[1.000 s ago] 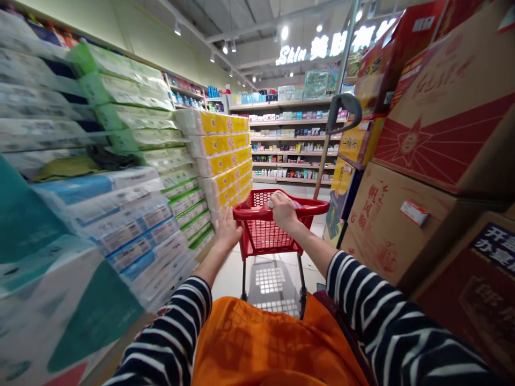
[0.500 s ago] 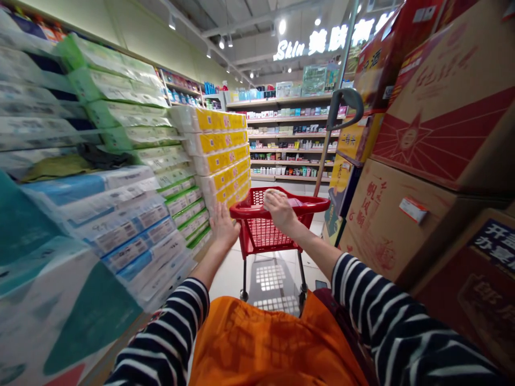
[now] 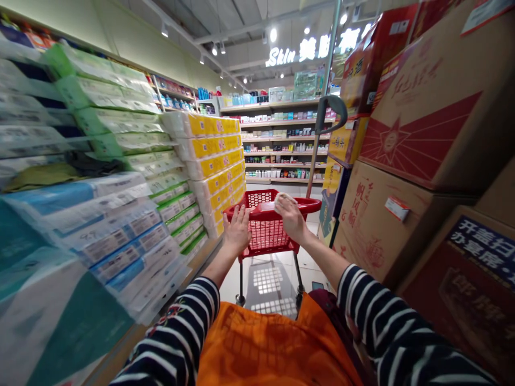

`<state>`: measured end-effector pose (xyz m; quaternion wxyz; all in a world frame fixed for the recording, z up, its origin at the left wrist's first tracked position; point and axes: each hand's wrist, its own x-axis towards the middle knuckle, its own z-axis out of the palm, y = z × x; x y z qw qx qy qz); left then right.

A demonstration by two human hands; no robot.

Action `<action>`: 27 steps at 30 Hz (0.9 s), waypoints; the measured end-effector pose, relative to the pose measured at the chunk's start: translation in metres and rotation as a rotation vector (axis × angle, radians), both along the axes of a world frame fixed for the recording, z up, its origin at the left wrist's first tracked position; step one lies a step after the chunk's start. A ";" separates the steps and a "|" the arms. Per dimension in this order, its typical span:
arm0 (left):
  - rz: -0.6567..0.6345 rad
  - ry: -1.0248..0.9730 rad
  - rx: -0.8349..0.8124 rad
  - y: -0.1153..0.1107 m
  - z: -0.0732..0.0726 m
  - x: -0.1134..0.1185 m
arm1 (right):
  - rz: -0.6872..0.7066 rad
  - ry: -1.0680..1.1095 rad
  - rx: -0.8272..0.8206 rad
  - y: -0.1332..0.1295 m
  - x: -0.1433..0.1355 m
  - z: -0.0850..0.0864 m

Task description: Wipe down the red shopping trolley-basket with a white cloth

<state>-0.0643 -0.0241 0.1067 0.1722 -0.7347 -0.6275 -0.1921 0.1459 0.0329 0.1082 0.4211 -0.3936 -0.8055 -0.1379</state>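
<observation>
A red shopping cart stands on the floor in front of me, its handle side facing me. My left hand lies open at the left end of the cart's handle, fingers stretched forward over it. On the right part of the handle, my right hand presses a whitish cloth down, its fingers bent over it. Part of the cloth is hidden under that hand. The inside of the basket shows only in part.
Yellow-and-white paper packs and green packs are stacked at the left. Cardboard cartons rise close on the right. A pole with a grey handle stands beyond the cart. Stocked shelves line the back.
My right hand has slid the cloth rightward along the cart's handle. My left hand has come over the handle's left end from beside it. The view has shifted slightly.
</observation>
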 end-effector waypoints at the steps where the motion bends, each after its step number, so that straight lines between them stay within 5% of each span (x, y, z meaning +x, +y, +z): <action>1: 0.013 -0.008 -0.002 0.001 0.001 -0.002 | -0.068 0.040 -0.015 0.005 0.020 0.000; 5: 0.084 -0.048 -0.004 0.000 0.004 0.007 | -0.218 0.162 -0.055 0.015 0.057 -0.002; 12: -0.060 0.001 -0.030 -0.003 0.005 0.044 | 0.056 0.033 -0.021 -0.002 -0.009 -0.010; 20: -0.061 0.007 -0.072 0.008 0.006 0.036 | -0.042 0.095 -0.077 0.006 0.032 -0.002; 27: -0.017 -0.067 -0.102 0.003 -0.003 0.020 | 0.063 -0.044 -0.108 0.008 -0.048 0.014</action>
